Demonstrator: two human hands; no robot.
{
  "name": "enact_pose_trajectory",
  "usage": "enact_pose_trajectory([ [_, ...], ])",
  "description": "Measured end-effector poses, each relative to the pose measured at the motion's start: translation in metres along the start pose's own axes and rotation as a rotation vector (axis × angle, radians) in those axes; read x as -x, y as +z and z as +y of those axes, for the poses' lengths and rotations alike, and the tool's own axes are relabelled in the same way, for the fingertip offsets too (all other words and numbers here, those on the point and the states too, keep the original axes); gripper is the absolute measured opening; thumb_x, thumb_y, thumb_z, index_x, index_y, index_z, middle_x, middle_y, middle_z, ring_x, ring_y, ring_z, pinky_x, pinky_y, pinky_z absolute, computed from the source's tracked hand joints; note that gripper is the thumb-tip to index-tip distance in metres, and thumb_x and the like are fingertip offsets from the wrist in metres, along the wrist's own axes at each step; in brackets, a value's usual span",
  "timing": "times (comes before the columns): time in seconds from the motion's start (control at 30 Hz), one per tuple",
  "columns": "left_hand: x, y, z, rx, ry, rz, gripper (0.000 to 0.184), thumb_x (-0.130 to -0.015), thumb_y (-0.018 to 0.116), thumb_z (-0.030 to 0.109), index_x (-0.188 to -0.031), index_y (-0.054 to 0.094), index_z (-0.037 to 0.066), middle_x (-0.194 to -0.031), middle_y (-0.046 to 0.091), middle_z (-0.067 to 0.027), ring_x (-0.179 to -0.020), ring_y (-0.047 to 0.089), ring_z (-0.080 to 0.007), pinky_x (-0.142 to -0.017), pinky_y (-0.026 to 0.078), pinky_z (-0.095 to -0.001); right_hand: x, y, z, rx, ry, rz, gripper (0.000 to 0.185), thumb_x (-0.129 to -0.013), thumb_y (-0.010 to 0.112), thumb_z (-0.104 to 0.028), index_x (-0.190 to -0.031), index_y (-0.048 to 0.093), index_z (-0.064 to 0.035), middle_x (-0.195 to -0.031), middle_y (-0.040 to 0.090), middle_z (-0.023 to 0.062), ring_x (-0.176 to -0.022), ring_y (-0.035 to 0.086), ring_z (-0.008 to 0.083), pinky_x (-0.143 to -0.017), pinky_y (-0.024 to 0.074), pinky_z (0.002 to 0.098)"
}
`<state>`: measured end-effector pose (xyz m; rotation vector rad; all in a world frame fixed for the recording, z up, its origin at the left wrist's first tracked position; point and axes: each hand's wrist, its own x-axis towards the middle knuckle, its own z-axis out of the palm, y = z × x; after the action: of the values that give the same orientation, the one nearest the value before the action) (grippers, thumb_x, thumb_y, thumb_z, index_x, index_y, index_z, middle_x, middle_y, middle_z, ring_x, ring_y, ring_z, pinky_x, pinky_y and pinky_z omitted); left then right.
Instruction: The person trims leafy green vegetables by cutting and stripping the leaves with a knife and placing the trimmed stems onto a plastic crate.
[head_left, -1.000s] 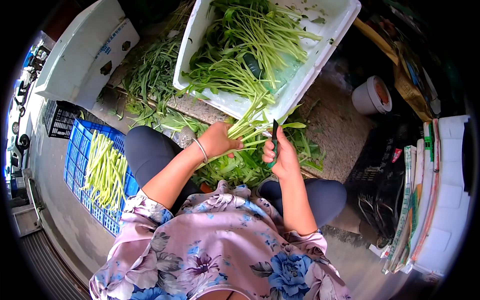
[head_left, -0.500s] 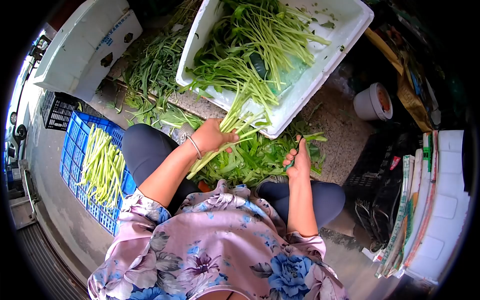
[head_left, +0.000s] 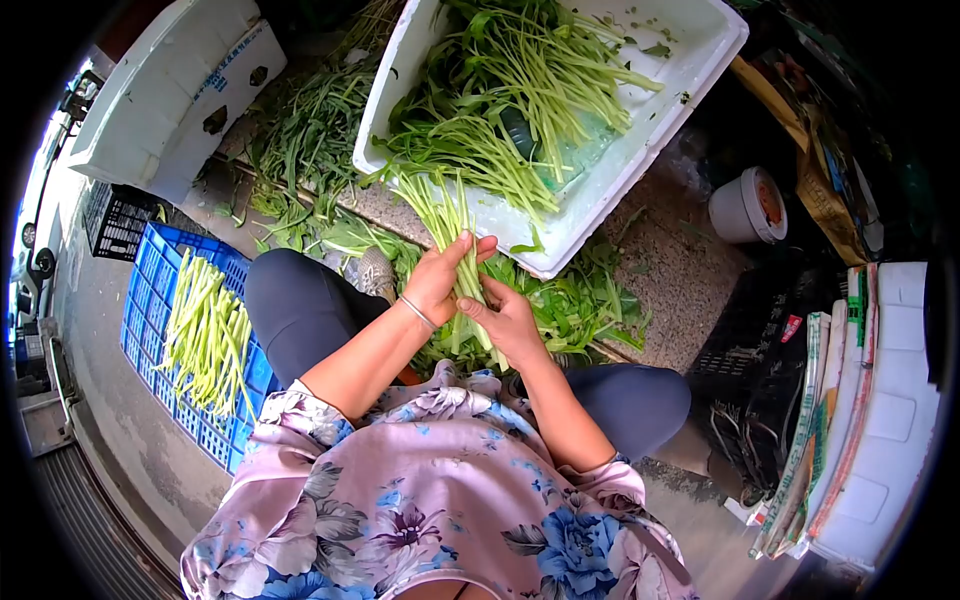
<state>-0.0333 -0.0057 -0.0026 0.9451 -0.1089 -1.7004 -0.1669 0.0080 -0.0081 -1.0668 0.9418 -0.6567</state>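
Note:
A bunch of leafy green stems that look like water spinach (head_left: 470, 268) stands nearly upright before my lap, its cut ends pointing toward me. My left hand (head_left: 440, 276) is closed around its middle, thumb across the front. Lower down on the right side, my right hand (head_left: 510, 325) grips the same stems, its thumb in front and its other fingers partly hidden. Beneath both hands spreads a heap of loose green leaves (head_left: 575, 305). Just beyond the bunch, a white foam box (head_left: 690, 95) holds more long-stemmed greens (head_left: 545, 95).
To the left, a blue plastic crate (head_left: 140, 320) carries trimmed pale stems (head_left: 207, 335). Wilted greens (head_left: 310, 130) lie behind it beside another foam box (head_left: 170, 100). A white bucket (head_left: 745, 207), a black crate (head_left: 735, 335) and stacked foam pieces (head_left: 880, 410) stand at right.
My right hand has moved left from over the leaf heap onto the stems. The bunch has turned more upright. The dark green-handled tool seen in my right hand earlier no longer shows.

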Motion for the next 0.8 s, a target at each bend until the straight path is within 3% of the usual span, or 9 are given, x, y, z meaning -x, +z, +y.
enact_pose_trajectory([
  [0.07,0.004,0.0,-0.002,0.023,-0.023,-0.014,0.026,-0.09,0.049,0.024,-0.107,0.05,0.004,-0.109,0.058,-0.011,-0.102,0.054,-0.0206,-0.077,0.049,-0.035,-0.001,0.001,-0.003,0.085,-0.058,-0.02,0.055,-0.072,0.073,-0.024,-0.113,0.053,0.0063,-0.097,0.061,0.0103,-0.084,0.056,0.0116,-0.074,0.0445,0.0241],
  [0.23,0.012,-0.002,0.003,-0.196,-0.044,-0.044,0.038,-0.088,0.053,0.03,-0.113,0.048,0.002,-0.116,0.055,-0.011,-0.107,0.051,-0.0211,-0.082,0.045,-0.0343,0.003,-0.012,0.001,0.087,0.085,-0.058,0.04,-0.074,0.069,-0.015,-0.106,0.055,0.0055,-0.089,0.062,0.0086,-0.079,0.056,0.0114,-0.069,0.0448,0.0239],
  [0.3,0.021,0.0,0.014,-0.369,-0.037,0.168,0.051,-0.086,0.054,0.039,-0.119,0.045,0.001,-0.124,0.047,-0.0122,-0.113,0.046,-0.0221,-0.087,0.039,-0.0337,0.008,-0.015,-0.003,0.001,0.189,0.077,0.029,-0.075,0.064,-0.011,-0.1,0.057,0.0023,-0.078,0.062,0.0066,-0.07,0.056,0.0114,-0.067,0.044,0.0238],
  [0.4,0.05,0.007,0.037,-0.246,0.33,0.306,0.069,-0.087,0.044,0.052,-0.128,0.036,-0.002,-0.13,0.042,-0.0153,-0.119,0.041,-0.0249,-0.094,0.034,-0.0341,0.006,-0.037,0.011,-0.16,0.171,0.299,0.027,-0.079,0.061,-0.008,-0.104,0.056,0.0013,-0.078,0.061,0.006,-0.069,0.056,0.0115,-0.065,0.0435,0.024],
  [0.47,0.109,0.062,0.06,-0.2,0.791,-0.032,0.075,-0.088,0.034,0.056,-0.131,0.029,-0.005,-0.133,0.037,-0.0202,-0.124,0.035,-0.031,-0.104,0.025,-0.0398,0.009,-0.048,0.011,-0.147,0.185,0.343,0.027,-0.079,0.062,-0.009,-0.104,0.057,-0.0001,-0.078,0.06,0.0049,-0.068,0.056,0.0104,-0.062,0.0444,0.0232],
  [0.5,0.134,0.083,0.067,-0.073,0.993,-0.34,0.079,-0.088,0.025,0.059,-0.134,0.022,-0.005,-0.136,0.031,-0.023,-0.127,0.03,-0.0344,-0.107,0.018,-0.041,0.01,-0.053,0.012,-0.129,0.193,0.352,0.027,-0.079,0.062,-0.008,-0.105,0.057,-0.001,-0.078,0.06,0.0038,-0.067,0.057,0.0099,-0.06,0.0456,0.0224],
  [0.53,0.171,0.125,0.07,0.041,1.092,-0.395,0.079,-0.088,0.026,0.057,-0.136,0.017,-0.005,-0.138,0.025,-0.0254,-0.128,0.026,-0.0367,-0.106,0.023,-0.0406,0.01,-0.054,0.014,-0.138,0.168,0.379,0.028,-0.079,0.063,-0.009,-0.105,0.057,-0.0012,-0.076,0.06,0.0038,-0.065,0.056,0.0092,-0.058,0.0447,0.0219],
  [0.67,0.22,0.166,0.079,-0.058,1.075,-1.095,0.077,-0.089,0.026,0.056,-0.136,0.016,-0.004,-0.139,0.022,-0.023,-0.13,0.021,-0.035,-0.107,0.018,-0.0401,0.009,-0.058,0.024,-0.015,0.164,0.396,0.028,-0.078,0.064,-0.01,-0.104,0.057,0.0,-0.076,0.06,0.005,-0.063,0.054,0.0105,-0.058,0.0432,0.0239],
  [0.8,0.217,0.158,0.087,-0.091,1.016,-1.26,0.074,-0.09,0.025,0.054,-0.137,0.014,-0.002,-0.141,0.018,-0.0207,-0.131,0.015,-0.0332,-0.108,0.013,-0.0397,0.011,-0.049,0.013,-0.08,0.118,0.403,0.016,-0.078,0.064,-0.012,-0.087,0.059,0.0004,-0.075,0.062,0.005,-0.067,0.056,0.0111,-0.063,0.0428,0.0242],
])
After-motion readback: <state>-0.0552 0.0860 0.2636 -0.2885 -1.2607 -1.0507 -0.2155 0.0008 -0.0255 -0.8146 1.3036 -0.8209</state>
